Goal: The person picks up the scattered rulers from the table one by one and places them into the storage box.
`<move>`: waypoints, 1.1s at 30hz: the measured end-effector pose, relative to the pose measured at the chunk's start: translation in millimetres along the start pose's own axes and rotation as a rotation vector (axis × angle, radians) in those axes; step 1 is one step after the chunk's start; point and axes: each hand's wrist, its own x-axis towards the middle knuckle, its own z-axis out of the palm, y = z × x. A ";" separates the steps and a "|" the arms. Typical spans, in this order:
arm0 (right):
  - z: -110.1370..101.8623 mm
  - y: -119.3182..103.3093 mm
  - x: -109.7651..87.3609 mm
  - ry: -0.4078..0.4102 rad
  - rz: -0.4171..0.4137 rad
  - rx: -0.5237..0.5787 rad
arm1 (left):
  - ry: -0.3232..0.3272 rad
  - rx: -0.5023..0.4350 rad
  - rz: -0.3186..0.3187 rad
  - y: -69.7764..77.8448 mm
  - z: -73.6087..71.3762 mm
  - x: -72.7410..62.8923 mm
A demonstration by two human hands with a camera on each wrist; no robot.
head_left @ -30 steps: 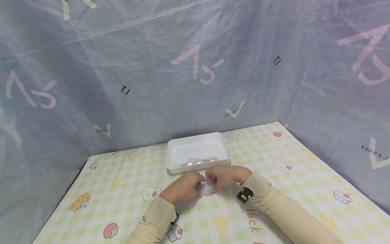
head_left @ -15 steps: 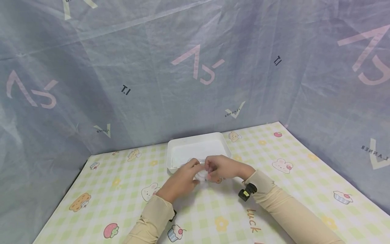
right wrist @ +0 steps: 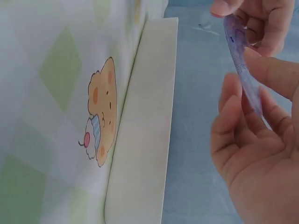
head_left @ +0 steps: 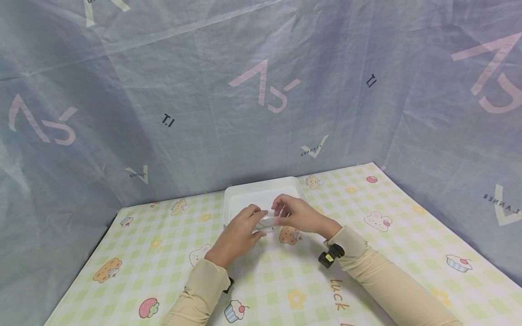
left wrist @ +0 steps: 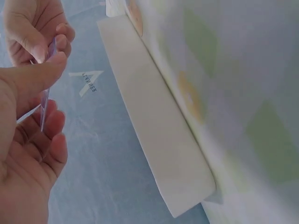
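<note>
A thin clear protractor [head_left: 267,221] with a purplish tint is held up between both hands, just in front of the white tray. In the right wrist view, fine scale marks run along the protractor's [right wrist: 239,63] edge. My left hand [head_left: 239,234] grips its left part between thumb and fingers. On the other side my right hand [head_left: 303,218] pinches it, thumb over one face and fingers behind. The left wrist view has the protractor [left wrist: 45,105] nearly edge-on, so most of its face is hidden.
The shallow white tray [head_left: 281,184] stands at the back of the table, its front partly covered by the hands. Green-and-white checked cloth [head_left: 159,258] with cartoon prints covers the tabletop. A grey-blue curtain [head_left: 195,113] hangs behind and at both sides.
Both hands have risen and moved away toward the tray with the protractor. The hands have spread slightly along it. Flat clear pieces seen earlier in the tray are now behind the hands.
</note>
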 end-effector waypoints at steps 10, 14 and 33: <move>-0.8 1.6 1.0 0.039 -0.135 -0.289 | 0.081 0.016 -0.034 -11.0 -4.4 -1.4; -0.6 0.3 0.9 0.054 -0.135 -0.338 | 0.096 -0.007 -0.041 -13.4 -2.5 -1.6; 4.1 1.1 0.7 0.150 -0.137 -0.345 | 0.148 -0.046 -0.077 -16.6 2.8 -4.6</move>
